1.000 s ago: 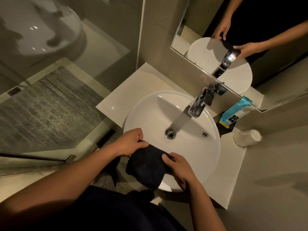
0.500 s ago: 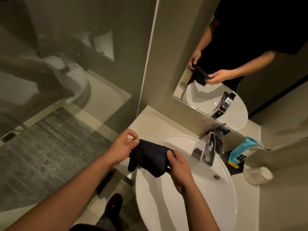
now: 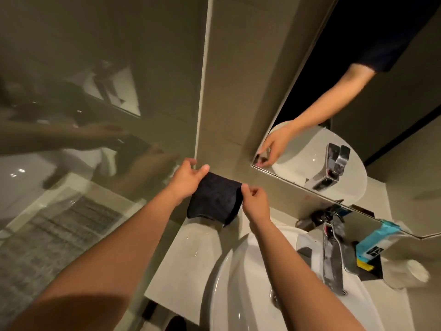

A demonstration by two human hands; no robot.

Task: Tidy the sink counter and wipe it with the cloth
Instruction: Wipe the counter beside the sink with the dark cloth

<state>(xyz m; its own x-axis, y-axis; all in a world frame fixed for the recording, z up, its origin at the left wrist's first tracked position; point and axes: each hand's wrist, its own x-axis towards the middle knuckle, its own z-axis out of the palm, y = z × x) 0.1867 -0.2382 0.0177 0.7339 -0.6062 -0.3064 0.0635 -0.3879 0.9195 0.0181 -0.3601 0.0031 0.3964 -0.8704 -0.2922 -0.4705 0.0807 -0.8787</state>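
Head view, and both hands are up with the dark cloth (image 3: 216, 199) stretched between them, above the far left stretch of the counter (image 3: 188, 256). The left hand (image 3: 185, 180) pinches the cloth's upper left corner, thumb over fingers, closed tight on the fabric. The right hand (image 3: 255, 203) nips the right edge between thumb and forefinger, the other fingers curled loose. The cloth hangs folded, its lower edge drooping below the fingertips, clear of the stone. To do this well, I'd say: keep it folded flat into a pad, lower it to the bare counter beneath the left fingers, then sweep toward the basin (image 3: 238, 295), steering clear of the faucet (image 3: 330, 249).
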